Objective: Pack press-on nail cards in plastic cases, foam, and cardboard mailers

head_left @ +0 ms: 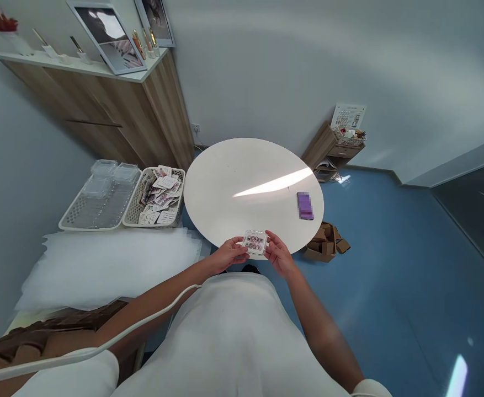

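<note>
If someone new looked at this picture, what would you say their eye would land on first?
Probably the white oval table in the middle, crossed by a bright streak of light. At its near edge, the left hand and right hand hold a small clear case. A purple pixelated patch stands out toward the table's right side.

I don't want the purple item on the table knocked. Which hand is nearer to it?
Right. The right hand is below and left of the purple item in view; the left hand is farther left, across the clear case.
</note>
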A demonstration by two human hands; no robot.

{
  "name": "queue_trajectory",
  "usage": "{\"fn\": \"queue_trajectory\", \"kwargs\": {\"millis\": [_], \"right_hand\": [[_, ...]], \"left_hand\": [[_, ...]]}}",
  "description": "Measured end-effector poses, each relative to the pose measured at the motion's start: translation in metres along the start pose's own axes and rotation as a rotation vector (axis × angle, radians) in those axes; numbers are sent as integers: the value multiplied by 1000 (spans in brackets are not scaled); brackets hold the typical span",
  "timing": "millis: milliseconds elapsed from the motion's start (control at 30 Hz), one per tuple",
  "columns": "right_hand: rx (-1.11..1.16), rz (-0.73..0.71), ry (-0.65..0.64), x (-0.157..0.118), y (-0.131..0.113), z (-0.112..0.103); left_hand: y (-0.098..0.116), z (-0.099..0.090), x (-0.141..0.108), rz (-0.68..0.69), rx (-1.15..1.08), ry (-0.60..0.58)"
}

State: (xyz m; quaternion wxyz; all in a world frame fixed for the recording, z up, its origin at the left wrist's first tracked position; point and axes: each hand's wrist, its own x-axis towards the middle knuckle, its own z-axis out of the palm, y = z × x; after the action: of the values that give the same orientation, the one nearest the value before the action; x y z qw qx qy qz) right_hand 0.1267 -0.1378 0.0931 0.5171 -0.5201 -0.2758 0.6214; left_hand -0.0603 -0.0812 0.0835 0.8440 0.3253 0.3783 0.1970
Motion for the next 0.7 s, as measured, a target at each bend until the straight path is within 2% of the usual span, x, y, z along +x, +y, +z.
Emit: {"fn": "queue_trajectory", "kwargs": {"millis": [100,267,433,533,600,700], "right_hand": [[-49,20,12,-2,7,2],[-19,75,153,-1,21,-7],[28,119,115,1,17,-31],[34,98,107,6,10,-47],[19,111,70,11,7,-57],[-29,145,4,21,5,-69]], "left_hand": [[-6,2,9,79,11,52],[-17,9,23,124,116,128],[-23,23,33,149,206,121],[-26,32,39,144,290,183],[-29,38,43,131,344,209],[-32,45,48,141,438,187]]}}
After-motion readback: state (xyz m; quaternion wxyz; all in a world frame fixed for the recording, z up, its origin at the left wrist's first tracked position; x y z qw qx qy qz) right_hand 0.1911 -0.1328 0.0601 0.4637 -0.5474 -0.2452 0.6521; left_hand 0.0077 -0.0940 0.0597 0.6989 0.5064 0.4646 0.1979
